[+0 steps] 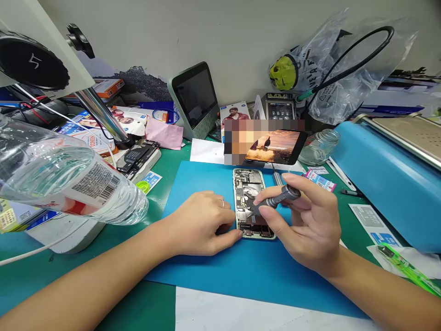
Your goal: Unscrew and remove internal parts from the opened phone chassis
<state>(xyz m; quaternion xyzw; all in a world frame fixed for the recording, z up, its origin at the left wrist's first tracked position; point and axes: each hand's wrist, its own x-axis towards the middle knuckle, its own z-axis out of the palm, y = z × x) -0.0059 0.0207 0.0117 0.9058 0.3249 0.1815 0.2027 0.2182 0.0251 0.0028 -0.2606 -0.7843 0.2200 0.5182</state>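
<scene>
A smartphone (246, 202) with its inner parts bare lies on the blue mat (220, 271). Against the phone's left edge my left hand (201, 223) rests with curled fingers, gripping its side; a ring is on one finger. My right hand (310, 220) holds a dark grey screwdriver (277, 201) between thumb and fingers, tilted over the phone. Its tip points at the lower part of the board, but I cannot make out whether it touches. Just behind the phone stands a lit screen (275, 147), partly pixelated. A second metal tool (276, 177) lies beyond my right fingers.
At left a clear water bottle (103, 184) leans close to my left arm, near a microscope stand (99, 110). Behind are a display device (195, 99) and a glass jar (320, 147). A blue case (389, 184) and green cutter (406, 266) lie right.
</scene>
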